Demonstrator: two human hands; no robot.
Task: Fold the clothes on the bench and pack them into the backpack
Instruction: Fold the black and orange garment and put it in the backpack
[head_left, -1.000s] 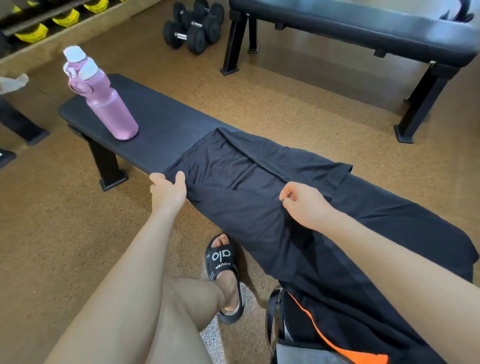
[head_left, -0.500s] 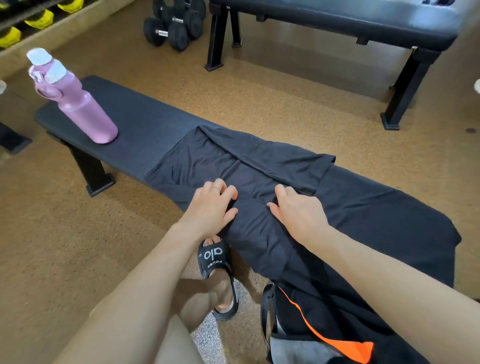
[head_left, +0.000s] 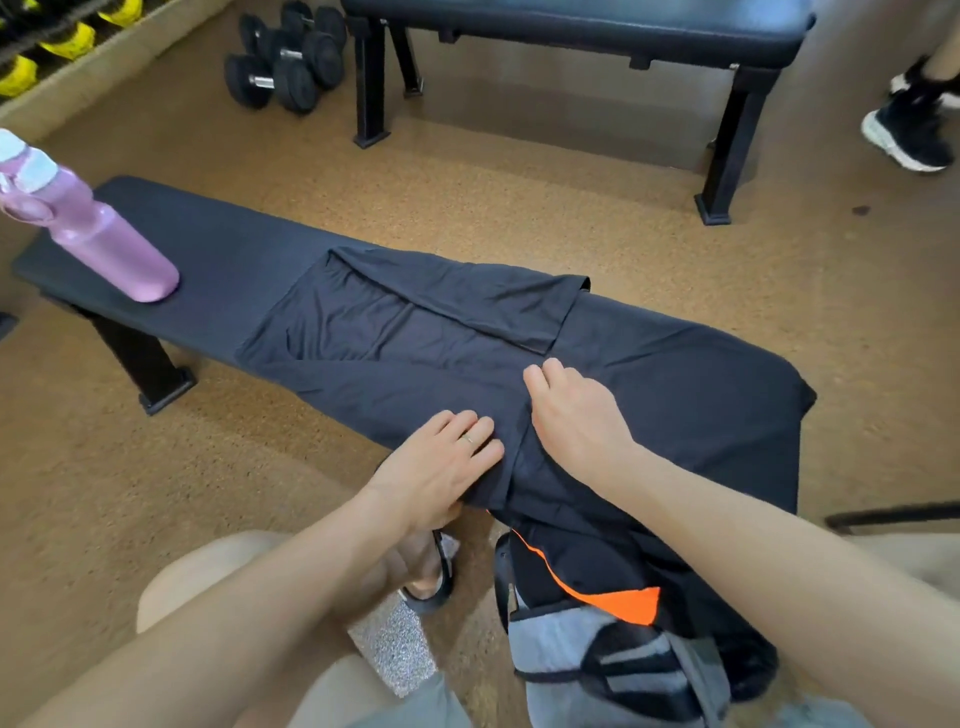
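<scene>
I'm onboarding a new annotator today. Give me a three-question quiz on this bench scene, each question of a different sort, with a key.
1. True or false: both hands lie flat on the dark garment.
2. Where does the pink bottle stand? A on the floor; B on the near bench, at its left end; C inside the backpack.
3. Fill in: the backpack stands on the ____, below the bench's near edge.

Key: 1 true: the left hand and the right hand press with straight fingers. 2 B. 3 floor.
</scene>
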